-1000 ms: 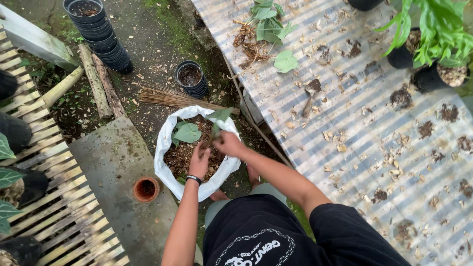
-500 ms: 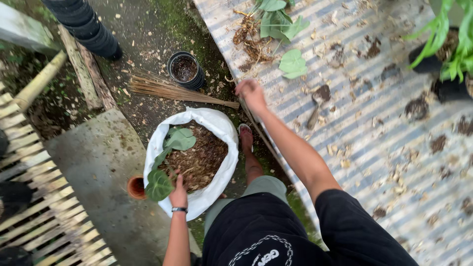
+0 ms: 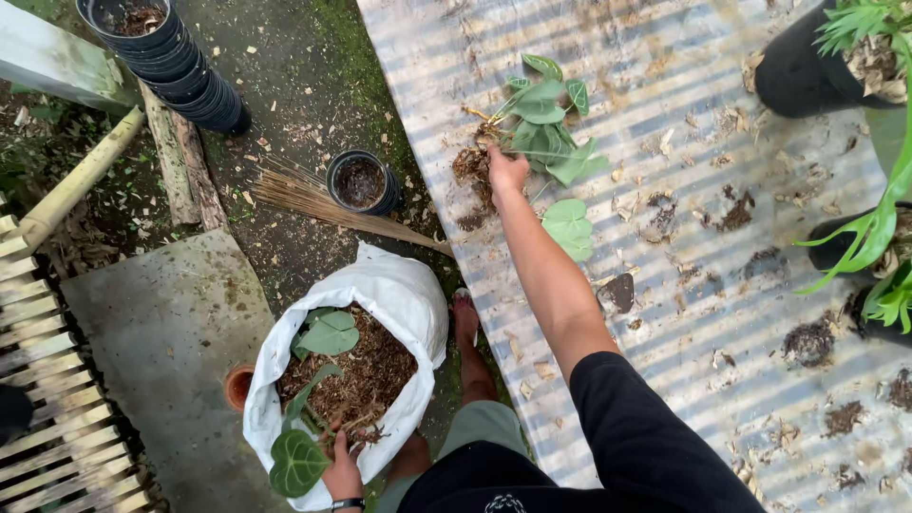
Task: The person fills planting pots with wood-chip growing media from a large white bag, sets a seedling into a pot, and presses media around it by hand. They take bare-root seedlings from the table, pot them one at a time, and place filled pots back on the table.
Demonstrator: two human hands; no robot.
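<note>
The right hand (image 3: 506, 171) has reached farther out, fingers now closed on the seedling (image 3: 543, 128) atop the metal sheet (image 3: 684, 313). The left hand (image 3: 342, 470) stays low, gripping a plant (image 3: 299, 446) in the white sack (image 3: 399, 294).

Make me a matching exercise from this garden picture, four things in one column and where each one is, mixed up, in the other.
1. left hand
2. right hand
3. loose heart-shaped leaf
4. small black pot

A. on the ground beside the straw broom
B. in the white sack, at a plant's stem
C. on the corrugated sheet, right of the forearm
D. at the roots of the leafy plant

Pairs: 1-B, 2-D, 3-C, 4-A
</note>
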